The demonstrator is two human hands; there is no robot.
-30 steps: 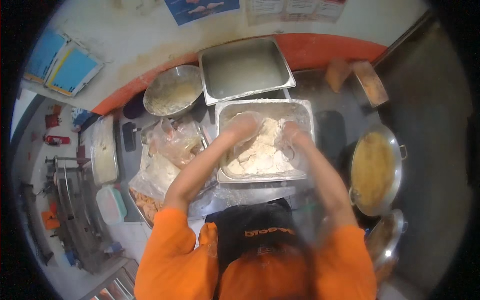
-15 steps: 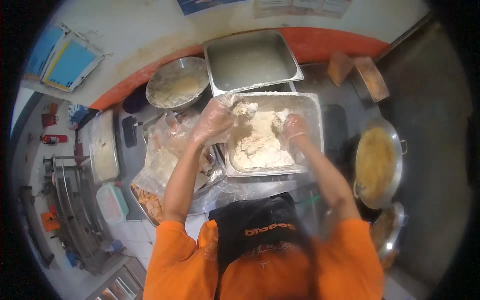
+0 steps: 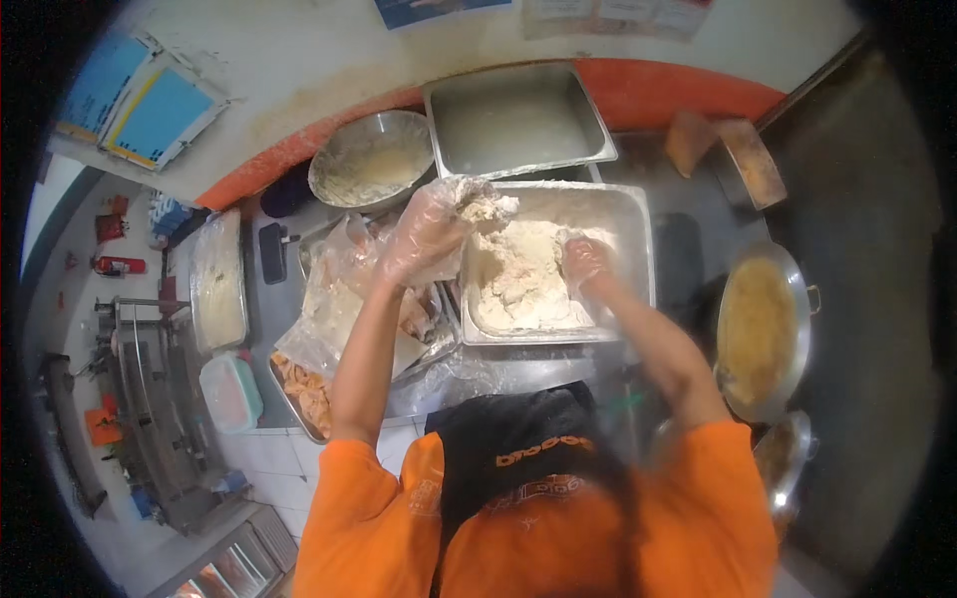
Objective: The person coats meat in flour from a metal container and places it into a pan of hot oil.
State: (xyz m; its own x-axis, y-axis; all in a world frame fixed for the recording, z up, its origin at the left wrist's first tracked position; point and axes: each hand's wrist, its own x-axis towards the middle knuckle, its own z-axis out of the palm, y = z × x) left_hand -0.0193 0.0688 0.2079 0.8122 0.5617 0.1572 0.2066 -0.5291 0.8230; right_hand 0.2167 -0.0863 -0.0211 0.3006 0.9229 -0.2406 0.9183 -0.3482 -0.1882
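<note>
A rectangular steel pan (image 3: 650,244) stands in front of me with pale flour (image 3: 528,279) heaped inside. My left hand (image 3: 427,237), in a clear plastic glove, is raised over the pan's left rim. Its fingers are closed on a lumpy flour-coated piece (image 3: 485,204), whose kind the coating hides. Also gloved, my right hand (image 3: 586,263) is down in the right part of the pan, touching the flour. Its fingers are curled, their tips partly hidden, and I cannot make out what is in them.
Left of the pan, crumpled clear plastic (image 3: 339,299) lies over a tray with orange-coated raw pieces (image 3: 304,389). Behind stand a floury steel bowl (image 3: 344,135) and a deep pan of cloudy liquid (image 3: 518,120). A wide pan of yellowish oil (image 3: 763,334) sits at right.
My left hand has risen slightly with the coated piece, which shows more clearly above the pan. My right hand has lowered a little into the flour. The whole view has shifted slightly.
</note>
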